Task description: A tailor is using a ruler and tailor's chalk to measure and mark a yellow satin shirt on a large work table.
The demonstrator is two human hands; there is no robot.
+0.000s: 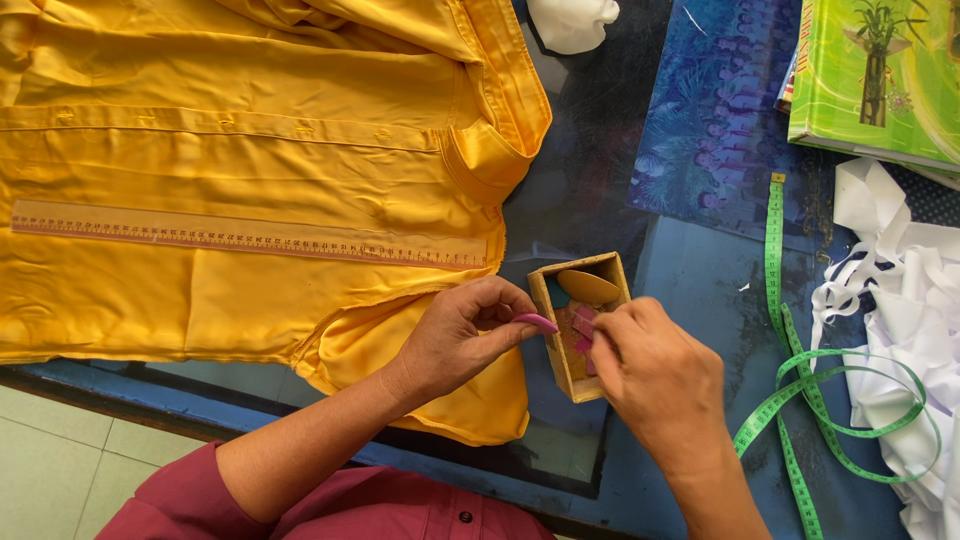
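A yellow shirt (250, 170) lies spread on the dark glass table (590, 170), with a clear ruler (250, 238) laid across it. Beside the shirt's edge stands a small open cardboard box (560, 350) holding flat pieces of tailor's chalk in yellow, teal and pink. My left hand (460, 335) rests on the shirt's lower edge and pinches a pink chalk piece (537, 321) at the box's left rim. My right hand (655, 375) reaches into the box, its fingertips on a pink piece (583, 323); it hides the box's right side.
A green measuring tape (790, 330) snakes along the right. White cloth (900, 300) is heaped at the right edge. A green book (880, 75) and a blue printed sheet (715, 110) lie at the back right, a white object (572, 20) at the top.
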